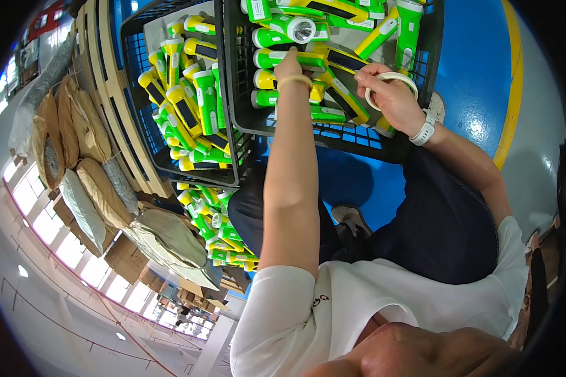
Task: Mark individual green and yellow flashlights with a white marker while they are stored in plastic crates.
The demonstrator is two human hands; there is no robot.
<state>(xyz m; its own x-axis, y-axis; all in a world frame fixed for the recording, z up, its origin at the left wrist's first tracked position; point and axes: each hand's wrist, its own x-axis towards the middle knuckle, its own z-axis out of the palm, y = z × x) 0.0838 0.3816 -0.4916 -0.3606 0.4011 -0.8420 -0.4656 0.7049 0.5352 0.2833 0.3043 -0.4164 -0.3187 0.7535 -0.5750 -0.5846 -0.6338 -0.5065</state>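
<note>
My left hand (288,68) reaches down into a black plastic crate (390,149) and closes on a green flashlight (269,58) lying across it. Part of that grip is hidden behind the hand. A pale band circles this wrist. To its right, my right hand (388,100) holds a roll of whitish tape (409,81) hooked over the hand, with thumb and fingers closed together. Around both hands lie green and yellow flashlights, including a yellow one with a dark panel (341,60) between them and one showing its round lens (300,29).
A second black crate (146,135), full of flashlights, stands against the left side. More flashlights (217,220) lie below it near my leg. Wooden pallets (110,81) and brown sacks (91,125) are at the far left. A yellow line (514,81) crosses the floor on the right.
</note>
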